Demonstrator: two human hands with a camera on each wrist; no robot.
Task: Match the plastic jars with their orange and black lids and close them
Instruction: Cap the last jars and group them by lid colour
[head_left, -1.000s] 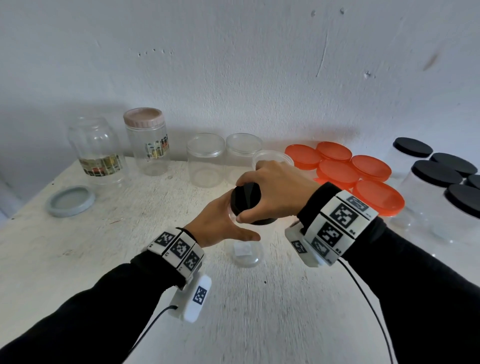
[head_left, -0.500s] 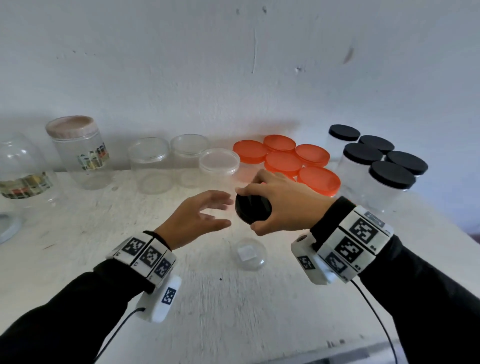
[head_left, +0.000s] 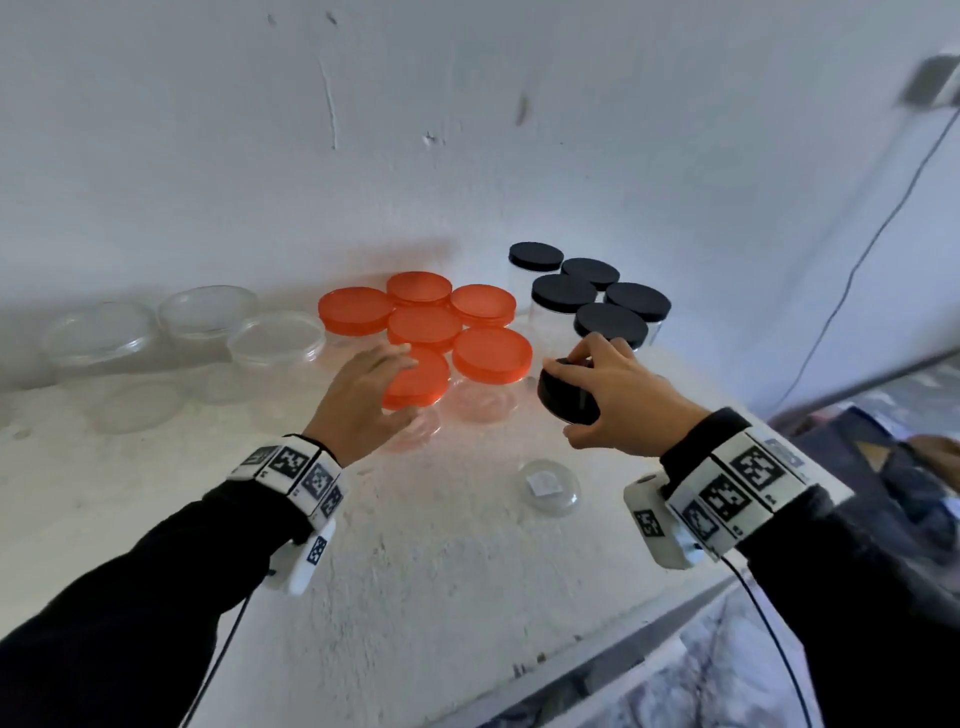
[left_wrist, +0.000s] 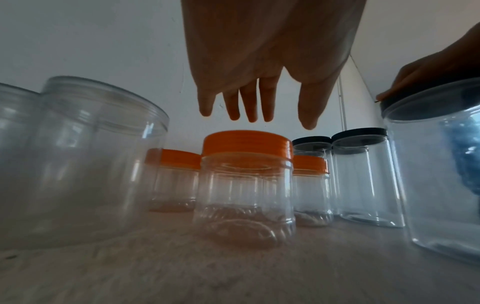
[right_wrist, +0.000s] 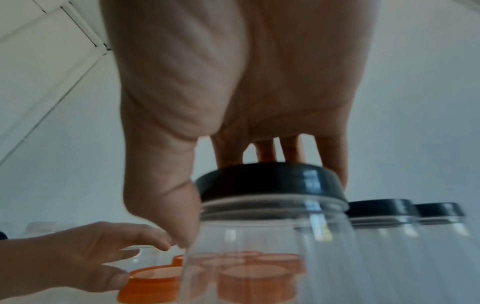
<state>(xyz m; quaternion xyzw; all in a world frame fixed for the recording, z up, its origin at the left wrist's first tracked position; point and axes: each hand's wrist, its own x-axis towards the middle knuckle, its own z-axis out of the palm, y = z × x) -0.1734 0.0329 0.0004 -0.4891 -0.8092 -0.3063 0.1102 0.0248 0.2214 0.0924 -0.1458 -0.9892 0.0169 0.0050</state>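
My right hand (head_left: 567, 402) grips the black lid (head_left: 563, 400) of a clear plastic jar (right_wrist: 259, 257) from above, thumb on the near side and fingers over the far rim. This jar is just in front of several black-lidded jars (head_left: 563, 293) at the back right. I cannot tell whether its base touches the table. My left hand (head_left: 402, 385) hovers open, fingers spread, over the nearest orange-lidded jar (head_left: 423, 382); the left wrist view shows a gap between its fingertips (left_wrist: 306, 123) and that orange lid (left_wrist: 246, 144). More orange-lidded jars (head_left: 423, 325) stand behind.
Wide clear jars without lids (head_left: 205, 312) stand at the back left by the wall. A small clear round lid (head_left: 548, 486) lies on the white table (head_left: 441, 571) near my right wrist. The table's front edge (head_left: 649, 618) runs close on the right, with clutter below.
My right hand has carried the black-lidded jar to the right, up to the black-lidded group. My left hand let go of it and moved over the near orange-lidded jar.
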